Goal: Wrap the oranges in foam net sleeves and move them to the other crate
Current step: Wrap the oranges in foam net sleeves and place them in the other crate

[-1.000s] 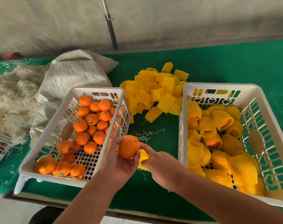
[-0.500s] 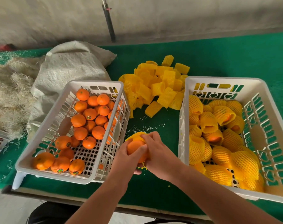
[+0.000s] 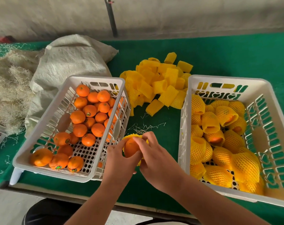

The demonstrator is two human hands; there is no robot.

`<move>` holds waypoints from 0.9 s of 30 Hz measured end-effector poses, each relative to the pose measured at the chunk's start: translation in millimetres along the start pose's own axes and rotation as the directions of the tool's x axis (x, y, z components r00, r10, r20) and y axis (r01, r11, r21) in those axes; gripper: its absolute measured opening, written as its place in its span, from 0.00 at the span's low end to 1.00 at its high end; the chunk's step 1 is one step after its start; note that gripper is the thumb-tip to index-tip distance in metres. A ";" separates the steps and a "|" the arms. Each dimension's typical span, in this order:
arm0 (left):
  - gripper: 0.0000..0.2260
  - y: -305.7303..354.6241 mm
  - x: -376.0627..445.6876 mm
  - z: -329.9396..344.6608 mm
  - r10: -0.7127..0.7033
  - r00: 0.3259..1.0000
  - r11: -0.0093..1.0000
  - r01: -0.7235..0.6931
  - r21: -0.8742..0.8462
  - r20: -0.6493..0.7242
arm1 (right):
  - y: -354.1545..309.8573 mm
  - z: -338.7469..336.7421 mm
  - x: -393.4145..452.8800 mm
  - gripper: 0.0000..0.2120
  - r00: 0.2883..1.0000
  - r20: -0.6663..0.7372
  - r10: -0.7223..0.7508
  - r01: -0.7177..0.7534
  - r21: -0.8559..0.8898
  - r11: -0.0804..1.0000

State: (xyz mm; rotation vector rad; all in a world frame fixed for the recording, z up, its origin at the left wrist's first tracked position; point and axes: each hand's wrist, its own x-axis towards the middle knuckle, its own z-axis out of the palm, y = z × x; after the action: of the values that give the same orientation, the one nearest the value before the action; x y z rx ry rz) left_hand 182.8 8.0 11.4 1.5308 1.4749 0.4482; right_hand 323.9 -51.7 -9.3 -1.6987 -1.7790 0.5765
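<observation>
Over green table, curled fingers grip sleeved orange.

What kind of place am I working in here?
Probably a fruit packing station. A green-covered table holds a white crate of bare oranges, a second crate of netted oranges, a heap of yellow foam net sleeves, and a woven sack beside loose straw.

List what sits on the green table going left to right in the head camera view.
Straw pile → woven sack → crate of bare oranges → hands sleeving an orange → crate of wrapped oranges.
</observation>
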 end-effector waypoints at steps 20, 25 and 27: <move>0.24 0.3 -14.7 -16.5 0.512 0.853 0.789 -0.420 0.449 -0.102 | -3.9 -14.3 -1.2 0.55 0.939 0.038 0.341 -0.322 0.442 0.837; 0.29 3.0 -17.7 -11.1 0.517 0.855 0.758 -0.436 0.485 -0.040 | -12.1 -3.9 6.7 0.53 0.934 -0.024 0.357 -0.322 0.379 0.868; 0.28 5.2 -17.5 -12.2 0.513 0.858 0.759 -0.437 0.483 -0.030 | -14.4 0.3 6.7 0.51 0.920 -0.097 0.379 -0.322 0.362 0.875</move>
State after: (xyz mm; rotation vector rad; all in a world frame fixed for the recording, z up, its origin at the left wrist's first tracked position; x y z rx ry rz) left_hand 172.5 -2.9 27.5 2.3314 1.3571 0.5525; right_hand 313.2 -46.3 1.2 -1.7715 -1.1746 0.8205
